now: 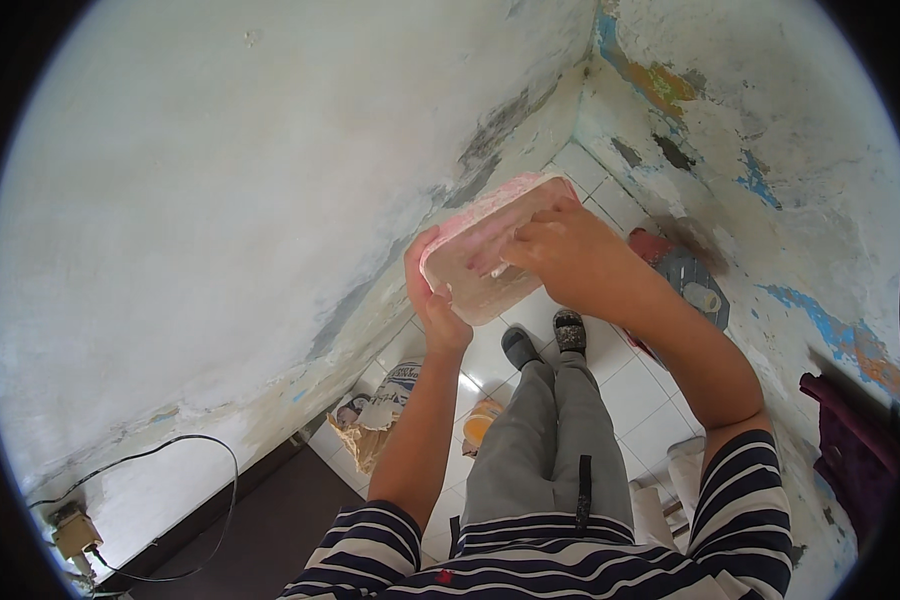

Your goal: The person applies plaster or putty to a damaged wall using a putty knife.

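Observation:
My left hand [436, 298] is wrapped round the left end of a rectangular pink plastic tub [492, 198], held up in front of me at chest height or so. White residue is smeared along its rim, and greyish-white paste coats parts of its inside. My right hand [558, 245] reaches over the tub from the right with its fingers curled down at the tub's inner face. A small whitish bit shows under these fingers; what they grip, if anything, is hidden by the hand.
Patchy walls with peeling paint [760, 185] meet in a corner ahead. On the white tiled floor stand an opened sack [395, 395], an orange-yellow container [480, 422] and a grey stool [685, 275] bearing a pale cup. A cable [235, 480] loops from an outlet; purple cloth [850, 450] hangs right.

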Demonstrator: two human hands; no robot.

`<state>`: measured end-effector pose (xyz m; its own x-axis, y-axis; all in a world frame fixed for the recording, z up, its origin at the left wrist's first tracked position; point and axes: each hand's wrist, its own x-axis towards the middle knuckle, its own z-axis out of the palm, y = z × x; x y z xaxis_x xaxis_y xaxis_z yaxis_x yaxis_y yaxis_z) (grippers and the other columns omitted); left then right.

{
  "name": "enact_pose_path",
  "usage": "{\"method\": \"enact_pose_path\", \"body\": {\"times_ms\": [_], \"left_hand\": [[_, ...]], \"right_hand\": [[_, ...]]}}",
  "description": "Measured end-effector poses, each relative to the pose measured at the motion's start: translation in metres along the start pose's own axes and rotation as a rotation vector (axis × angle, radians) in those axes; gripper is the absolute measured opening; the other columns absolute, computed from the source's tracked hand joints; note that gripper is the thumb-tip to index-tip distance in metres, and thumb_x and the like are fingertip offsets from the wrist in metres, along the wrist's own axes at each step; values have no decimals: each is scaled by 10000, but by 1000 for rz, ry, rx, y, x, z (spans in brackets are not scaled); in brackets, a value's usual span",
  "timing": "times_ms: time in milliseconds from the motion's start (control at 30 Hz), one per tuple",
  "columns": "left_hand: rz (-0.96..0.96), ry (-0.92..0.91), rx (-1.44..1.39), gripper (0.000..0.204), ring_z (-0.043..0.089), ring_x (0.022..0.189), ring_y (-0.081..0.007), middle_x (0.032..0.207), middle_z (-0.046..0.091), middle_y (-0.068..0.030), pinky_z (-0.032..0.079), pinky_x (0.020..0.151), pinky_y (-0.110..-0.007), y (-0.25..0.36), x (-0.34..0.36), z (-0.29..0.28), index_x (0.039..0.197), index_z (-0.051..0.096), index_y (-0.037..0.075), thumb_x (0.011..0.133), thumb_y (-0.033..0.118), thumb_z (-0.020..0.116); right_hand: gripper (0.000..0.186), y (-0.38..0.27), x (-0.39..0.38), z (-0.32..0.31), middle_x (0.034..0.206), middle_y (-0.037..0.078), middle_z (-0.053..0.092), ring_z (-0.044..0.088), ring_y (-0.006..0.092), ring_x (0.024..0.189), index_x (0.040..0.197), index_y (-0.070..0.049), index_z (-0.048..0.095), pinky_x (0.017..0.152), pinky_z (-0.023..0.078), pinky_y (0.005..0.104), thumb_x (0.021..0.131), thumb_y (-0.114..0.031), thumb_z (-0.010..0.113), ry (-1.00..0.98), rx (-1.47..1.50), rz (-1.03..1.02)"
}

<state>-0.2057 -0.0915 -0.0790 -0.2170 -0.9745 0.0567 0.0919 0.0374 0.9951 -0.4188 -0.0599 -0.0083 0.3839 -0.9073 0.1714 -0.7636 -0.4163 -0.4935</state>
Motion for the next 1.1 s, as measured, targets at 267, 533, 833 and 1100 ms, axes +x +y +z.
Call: {"method": "enact_pose_path", "body": {"times_ms": [267,533,833,1100], "left_hand": [[-46,-69,-30,723,510,1228,-234,1282,520,-116,425,1032,-400,10,-3,-3,1373,433,16,902,561,502],[-137,-111,7,595,545,1193,-215,1275,541,-104,462,991,-373,-15,6,-16,1382,428,48,963,468,376],[-528,-1,-350,527,525,1259,-253,1345,538,-108,432,1054,-420,-25,-9,-27,1398,422,79,956,353,339],[-593,120,-375,541,497,1294,-255,1382,522,-88,402,1074,-425,-29,-11,-40,1419,405,83,954,351,347]], "right_hand": [[347,-9,3,-12,1003,92,707,639,291,1034,1059,-87,657,957,419,425,734,33,636,-105,52,-16],[323,3,29,-10,1026,138,702,638,336,1036,1143,-64,651,872,501,390,821,-77,638,-286,291,141],[242,58,21,7,1029,125,683,623,169,891,1121,40,586,817,492,313,904,-64,564,-204,832,393],[247,38,-13,48,1087,46,634,635,151,948,1180,-33,569,840,518,306,935,-33,540,702,1744,699]]}}
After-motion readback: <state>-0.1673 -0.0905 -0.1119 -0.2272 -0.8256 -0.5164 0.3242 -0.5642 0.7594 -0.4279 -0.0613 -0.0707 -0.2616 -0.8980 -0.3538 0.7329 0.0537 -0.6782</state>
